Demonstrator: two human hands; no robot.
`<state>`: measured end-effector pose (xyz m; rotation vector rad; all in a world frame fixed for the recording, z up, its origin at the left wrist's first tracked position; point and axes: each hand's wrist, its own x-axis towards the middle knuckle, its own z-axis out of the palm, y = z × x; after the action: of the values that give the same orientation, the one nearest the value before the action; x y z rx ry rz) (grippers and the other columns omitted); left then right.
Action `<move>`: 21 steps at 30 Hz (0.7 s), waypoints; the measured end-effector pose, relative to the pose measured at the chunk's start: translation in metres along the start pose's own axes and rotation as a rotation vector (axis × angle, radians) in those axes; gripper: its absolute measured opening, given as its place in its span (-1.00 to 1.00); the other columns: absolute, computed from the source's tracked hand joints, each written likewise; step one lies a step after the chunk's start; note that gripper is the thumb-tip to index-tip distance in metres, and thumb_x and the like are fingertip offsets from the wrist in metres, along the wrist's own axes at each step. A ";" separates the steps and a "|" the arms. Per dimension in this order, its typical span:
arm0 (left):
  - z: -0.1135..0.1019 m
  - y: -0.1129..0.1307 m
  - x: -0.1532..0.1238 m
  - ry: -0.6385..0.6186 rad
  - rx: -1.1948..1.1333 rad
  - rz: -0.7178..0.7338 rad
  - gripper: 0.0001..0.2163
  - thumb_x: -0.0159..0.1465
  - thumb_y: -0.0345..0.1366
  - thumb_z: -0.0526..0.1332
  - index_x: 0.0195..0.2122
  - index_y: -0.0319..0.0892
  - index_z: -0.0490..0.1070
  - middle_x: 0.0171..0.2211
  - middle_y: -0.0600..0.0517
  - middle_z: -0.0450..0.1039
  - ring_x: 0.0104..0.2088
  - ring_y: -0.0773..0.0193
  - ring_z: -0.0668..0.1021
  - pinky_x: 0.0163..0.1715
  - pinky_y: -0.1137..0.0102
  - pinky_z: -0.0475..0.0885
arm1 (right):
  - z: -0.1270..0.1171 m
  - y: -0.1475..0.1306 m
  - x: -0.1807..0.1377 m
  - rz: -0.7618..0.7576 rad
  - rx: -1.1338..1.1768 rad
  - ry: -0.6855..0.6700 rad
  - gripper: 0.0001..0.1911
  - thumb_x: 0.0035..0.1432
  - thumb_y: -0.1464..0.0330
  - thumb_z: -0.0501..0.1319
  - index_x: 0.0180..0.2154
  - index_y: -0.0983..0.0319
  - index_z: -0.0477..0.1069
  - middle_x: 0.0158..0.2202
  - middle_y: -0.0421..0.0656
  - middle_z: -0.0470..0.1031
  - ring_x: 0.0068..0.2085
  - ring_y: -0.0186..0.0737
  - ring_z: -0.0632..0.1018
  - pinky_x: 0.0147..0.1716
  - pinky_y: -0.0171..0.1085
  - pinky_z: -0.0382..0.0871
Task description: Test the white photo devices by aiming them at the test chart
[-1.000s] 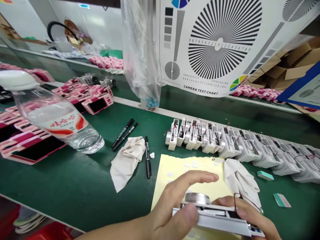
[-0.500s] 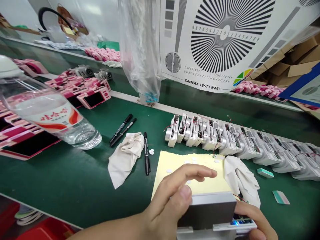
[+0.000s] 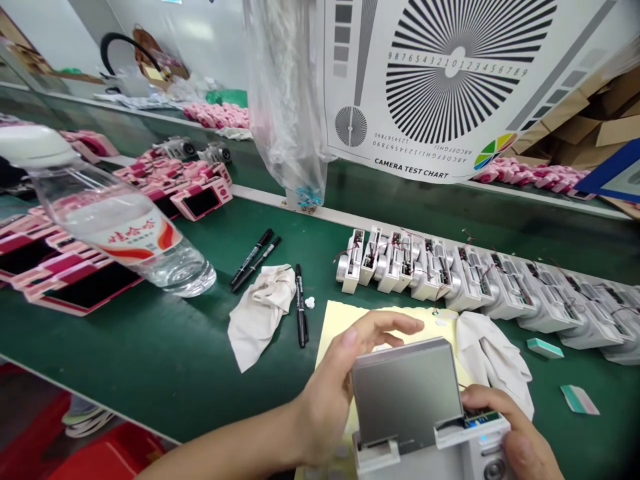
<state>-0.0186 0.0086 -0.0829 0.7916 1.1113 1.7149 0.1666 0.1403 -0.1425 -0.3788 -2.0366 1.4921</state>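
Note:
A white digital camera (image 3: 430, 463) with a raised flip screen (image 3: 406, 393) is in my hands at the lower middle. My left hand (image 3: 333, 380) is at the screen's left edge, thumb by the upper corner and index finger stretched out behind it. My right hand (image 3: 523, 430) grips the body's right side, its thumb beside the buttons. A blue light glows near an exposed circuit board (image 3: 481, 421) there. The screen is unlit and grey. Beneath lies a yellow sheet (image 3: 335, 327) with small white pieces on it.
A row of opened white cameras (image 3: 470, 283) lines the back right. Cloths (image 3: 265, 303), black markers (image 3: 301, 307) and a water bottle (image 3: 130, 220) lie or stand leftward, near pink cameras (image 3: 85, 287). A camera test chart (image 3: 350, 80) hangs above.
The camera has tilted, so its screen face and the body's buttons now show more fully. My left thumb has moved from the screen's front to its upper left corner. The view has shifted slightly left.

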 end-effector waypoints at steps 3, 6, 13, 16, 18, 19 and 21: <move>-0.003 -0.009 0.007 0.026 0.010 0.044 -0.51 0.26 0.08 -0.19 -0.22 -0.19 0.34 -0.20 -0.08 0.39 -0.25 0.13 0.44 -0.29 0.28 0.34 | -0.003 0.001 -0.004 0.086 0.126 -0.027 -0.65 0.21 0.14 -0.02 -0.10 0.09 0.40 -0.31 -0.09 0.60 -0.42 -0.03 0.62 -0.66 -0.30 0.48; -0.007 -0.019 0.012 0.063 0.137 0.134 -0.55 0.30 0.03 -0.20 -0.29 -0.18 0.33 -0.37 -0.01 0.37 -0.36 0.20 0.40 -0.30 0.30 0.30 | 0.002 -0.004 -0.007 0.213 0.271 0.074 -0.63 0.26 0.15 -0.10 -0.07 0.10 0.36 -0.27 -0.07 0.59 -0.43 -0.06 0.62 -0.57 -0.26 0.52; -0.011 -0.024 0.015 -0.042 0.569 0.425 -0.47 0.33 -0.05 -0.28 -0.23 -0.23 0.41 -0.25 -0.12 0.41 -0.17 0.06 0.39 -0.14 0.21 0.24 | 0.009 -0.016 -0.003 0.191 0.280 0.315 -0.65 0.23 0.14 -0.02 -0.13 0.14 0.41 -0.24 -0.02 0.58 -0.32 -0.03 0.62 -0.57 -0.30 0.51; -0.014 -0.026 0.015 -0.125 0.804 0.703 -0.55 0.32 -0.08 -0.20 -0.20 -0.20 0.42 -0.26 -0.12 0.43 -0.20 0.05 0.40 -0.17 0.18 0.22 | 0.003 -0.015 0.002 0.076 0.227 0.247 -0.69 0.21 0.17 0.03 -0.12 0.11 0.44 -0.21 -0.04 0.59 -0.33 -0.02 0.63 -0.59 -0.32 0.52; -0.016 -0.029 0.016 -0.126 0.903 0.831 -0.62 0.31 -0.13 -0.14 -0.20 -0.17 0.42 -0.31 -0.10 0.43 -0.22 0.05 0.40 -0.20 0.17 0.22 | -0.002 -0.015 0.004 -0.008 0.175 0.181 -0.71 0.20 0.20 0.06 -0.11 0.08 0.45 -0.21 -0.05 0.59 -0.32 0.00 0.63 -0.63 -0.34 0.51; -0.017 -0.030 0.016 -0.115 0.934 0.861 -0.64 0.30 -0.15 -0.13 -0.20 -0.17 0.42 -0.33 -0.09 0.42 -0.24 0.05 0.40 -0.22 0.17 0.23 | -0.004 -0.014 0.005 -0.031 0.158 0.166 -0.71 0.20 0.21 0.06 -0.11 0.08 0.45 -0.22 -0.04 0.59 -0.33 0.01 0.63 -0.65 -0.35 0.50; -0.018 -0.033 0.016 -0.103 0.972 0.891 -0.64 0.30 -0.17 -0.14 -0.20 -0.17 0.42 -0.37 -0.09 0.42 -0.27 0.05 0.40 -0.26 0.18 0.23 | -0.006 -0.012 0.005 -0.042 0.138 0.175 -0.70 0.22 0.22 0.04 -0.10 0.10 0.45 -0.22 -0.02 0.59 -0.31 0.03 0.63 -0.67 -0.35 0.49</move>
<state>-0.0287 0.0232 -0.1194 2.2070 1.6726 1.6874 0.1670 0.1433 -0.1283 -0.3931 -1.7845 1.5088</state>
